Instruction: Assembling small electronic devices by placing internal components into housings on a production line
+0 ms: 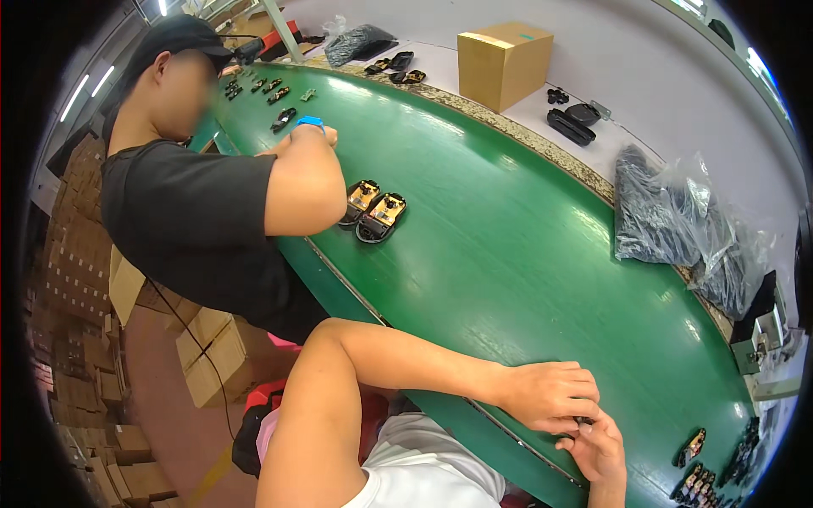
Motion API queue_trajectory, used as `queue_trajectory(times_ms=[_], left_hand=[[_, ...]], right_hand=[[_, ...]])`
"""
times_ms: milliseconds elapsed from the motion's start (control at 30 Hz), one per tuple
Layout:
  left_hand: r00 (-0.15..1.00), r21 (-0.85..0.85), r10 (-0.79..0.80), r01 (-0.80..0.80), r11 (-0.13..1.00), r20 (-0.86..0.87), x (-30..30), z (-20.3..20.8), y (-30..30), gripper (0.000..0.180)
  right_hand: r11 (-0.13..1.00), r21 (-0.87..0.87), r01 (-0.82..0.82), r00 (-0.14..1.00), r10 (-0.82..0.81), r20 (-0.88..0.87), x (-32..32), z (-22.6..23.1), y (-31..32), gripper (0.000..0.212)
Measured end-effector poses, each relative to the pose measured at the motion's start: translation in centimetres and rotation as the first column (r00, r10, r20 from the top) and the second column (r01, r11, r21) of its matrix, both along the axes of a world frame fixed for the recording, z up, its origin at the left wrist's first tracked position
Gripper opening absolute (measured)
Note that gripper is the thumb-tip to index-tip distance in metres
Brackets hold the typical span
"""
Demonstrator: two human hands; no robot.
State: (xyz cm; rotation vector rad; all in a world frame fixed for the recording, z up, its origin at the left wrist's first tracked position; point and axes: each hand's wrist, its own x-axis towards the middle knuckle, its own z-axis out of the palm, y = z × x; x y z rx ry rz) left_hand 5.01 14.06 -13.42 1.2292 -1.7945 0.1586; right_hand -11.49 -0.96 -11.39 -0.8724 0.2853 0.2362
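Note:
My left hand reaches across the green belt from the left, palm down, with its fingers bent. Against its fingertips is my right hand, whose thumb and fingers are curled in a pinch. Between the two sets of fingers shows a small dark piece, mostly hidden and too small to name. Closest to my right hand on the belt is an open dark mouse-shaped shell with an amber board inside. More such shells lie in a row beside it.
A co-worker in a black cap and dark shirt leans over the belt at left. Near that elbow lie two opened shells. Along the far ledge are a cardboard box, dark covers and plastic bags of dark parts.

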Motion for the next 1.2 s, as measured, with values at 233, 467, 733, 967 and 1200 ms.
queue_trajectory(times_ms=[233,467,733,967,1200], left_hand=[[0.999,-0.002,-0.011,0.011,1.0,-0.038,0.0,1.9,0.3,0.018],[0.665,-0.413,-0.547,0.368,0.833,-0.509,-1.6,15.2,6.7,0.039],[0.4,-0.594,-0.683,0.338,0.73,-0.611,-6.7,19.9,12.2,0.05],[0.166,-0.727,-0.841,0.435,0.531,-0.515,-7.6,19.4,11.1,0.05],[0.1,-0.705,-0.824,0.467,0.534,-0.558,-5.9,19.4,9.2,0.053]], right_hand=[[0.992,-0.127,-0.001,1.0,0.001,-0.003,-0.6,0.2,-0.8,0.031],[0.964,-0.229,0.135,0.989,-0.118,0.085,-0.2,0.3,-2.3,0.029],[0.982,-0.127,0.137,0.989,-0.128,0.074,-0.1,1.1,-2.3,0.036],[0.98,-0.144,0.134,0.991,-0.129,0.046,-0.6,1.3,-2.7,0.037],[0.975,-0.179,0.129,0.99,-0.117,0.073,-0.6,1.7,-2.7,0.037]])
